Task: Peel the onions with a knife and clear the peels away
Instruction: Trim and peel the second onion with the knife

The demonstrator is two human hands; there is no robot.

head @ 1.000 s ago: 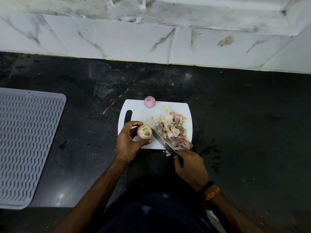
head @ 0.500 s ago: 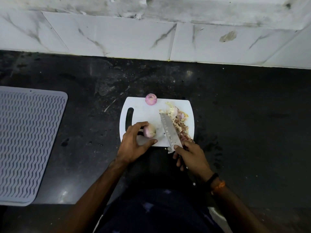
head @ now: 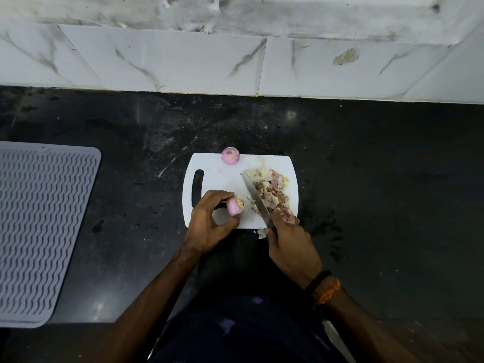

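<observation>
A white cutting board [head: 217, 179] lies on a dark table [head: 379, 179], its handle slot on the left side. The left hand [head: 209, 226] reaches over the board's near left part and pinches a small pink onion [head: 235, 205] between thumb and fingertips, the grip curled round it, with the onion's cut end turned to the right. The right hand [head: 290, 244] sits at the board's near right corner, its grip wrapped round the handle of a knife [head: 255, 197]. The blade runs from that hand up and to the left across the board, lying along the left edge of a heap of peels [head: 272, 187] that covers the board's right half. Whether the blade touches the board cannot be told. A second peeled onion [head: 230, 155] rests at the board's far edge, apart from both hands. A few scraps lie on the table just off the board's near edge beside the right hand. Far to the left, a grey ribbed mat [head: 39, 226] lies on the table, and pale marbled tiles [head: 170, 61] line the wall behind.
</observation>
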